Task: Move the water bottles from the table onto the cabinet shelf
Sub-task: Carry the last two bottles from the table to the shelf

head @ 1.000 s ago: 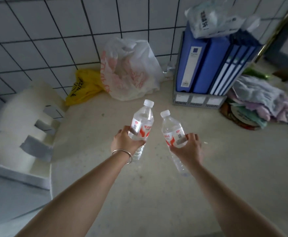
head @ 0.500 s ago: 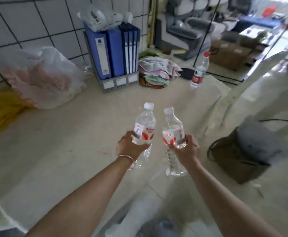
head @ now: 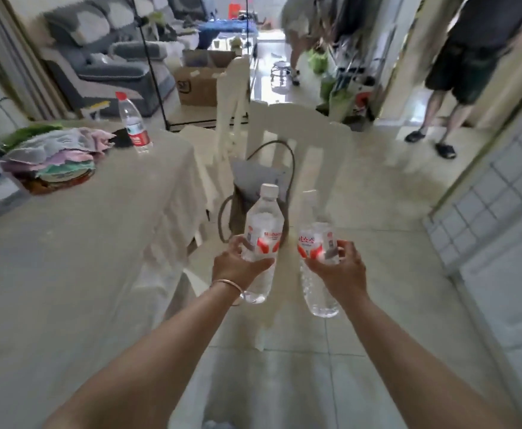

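Observation:
I hold two clear water bottles with red-and-white labels upright in front of me, past the table's edge and above the floor. My left hand [head: 238,266], a thin bangle on its wrist, grips the left bottle [head: 264,226] around its middle. My right hand [head: 341,267] grips the right bottle [head: 315,239] the same way. A third bottle [head: 133,123] with a red cap and red label stands on the far corner of the table [head: 67,243]. No cabinet shelf is in view.
A pile of folded cloths [head: 55,153] lies on the table at the left. A white chair [head: 297,144] with a bag [head: 253,187] on its seat stands directly ahead. Two people [head: 458,66] stand further off on the tiled floor. A grey sofa [head: 105,57] and a cardboard box [head: 198,82] are behind.
My view has swung right, away from the tiled wall and blue folders towards the room. Both bottles stay in my hands and have come off the table over the floor.

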